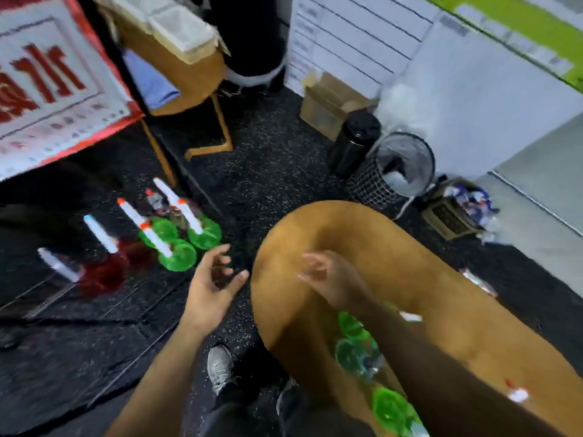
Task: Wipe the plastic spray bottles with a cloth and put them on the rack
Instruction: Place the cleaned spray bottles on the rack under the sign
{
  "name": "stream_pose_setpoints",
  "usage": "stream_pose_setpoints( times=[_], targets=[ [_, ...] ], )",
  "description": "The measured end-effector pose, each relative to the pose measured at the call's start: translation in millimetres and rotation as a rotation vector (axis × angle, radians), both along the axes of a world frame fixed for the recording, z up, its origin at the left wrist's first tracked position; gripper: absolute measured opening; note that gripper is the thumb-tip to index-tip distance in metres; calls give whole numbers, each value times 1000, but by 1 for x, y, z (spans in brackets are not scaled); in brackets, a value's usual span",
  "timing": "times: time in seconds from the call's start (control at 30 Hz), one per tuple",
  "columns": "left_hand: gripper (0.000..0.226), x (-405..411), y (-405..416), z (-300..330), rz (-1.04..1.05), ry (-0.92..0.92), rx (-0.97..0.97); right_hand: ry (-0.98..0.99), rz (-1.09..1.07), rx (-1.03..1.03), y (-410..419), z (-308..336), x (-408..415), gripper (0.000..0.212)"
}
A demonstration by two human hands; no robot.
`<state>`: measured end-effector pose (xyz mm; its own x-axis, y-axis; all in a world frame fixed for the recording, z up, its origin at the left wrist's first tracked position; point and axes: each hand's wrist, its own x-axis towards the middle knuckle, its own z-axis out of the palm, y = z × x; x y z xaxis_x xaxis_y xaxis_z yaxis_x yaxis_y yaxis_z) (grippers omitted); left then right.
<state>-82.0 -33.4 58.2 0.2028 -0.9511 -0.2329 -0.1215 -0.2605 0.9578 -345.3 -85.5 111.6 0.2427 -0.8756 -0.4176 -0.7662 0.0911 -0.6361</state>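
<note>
Both hands hang empty over a rounded tan wooden bench (426,263): the left hand (209,285), palm up with fingers loosely spread, just off its left edge; the right hand (328,275), fingers relaxed and apart, above its top. Translucent green plastic spray bottles (350,351) lie on the bench beneath the right forearm. Left of the bench, green bottles (179,244) and red bottles (104,275) with white nozzles stand on a black wire rack (63,298). The frame is blurred.
</note>
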Motion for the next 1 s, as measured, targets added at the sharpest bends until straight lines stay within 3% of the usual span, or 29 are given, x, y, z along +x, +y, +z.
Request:
stream_pose_setpoints(
  times=[0.33, 0.53, 1.0],
  targets=[
    [54, -155, 5, 11, -458, -60, 112, 34, -377, 24, 85, -14, -181, 43],
    [53, -231, 8, 4, -653, -147, 206, -17, -579, 111, 134, -45, -237, 43],
    [50, -289, 14, -69, -852, -423, 268, 135, -287, -106, 128, -107, -251, 57]
  ],
)
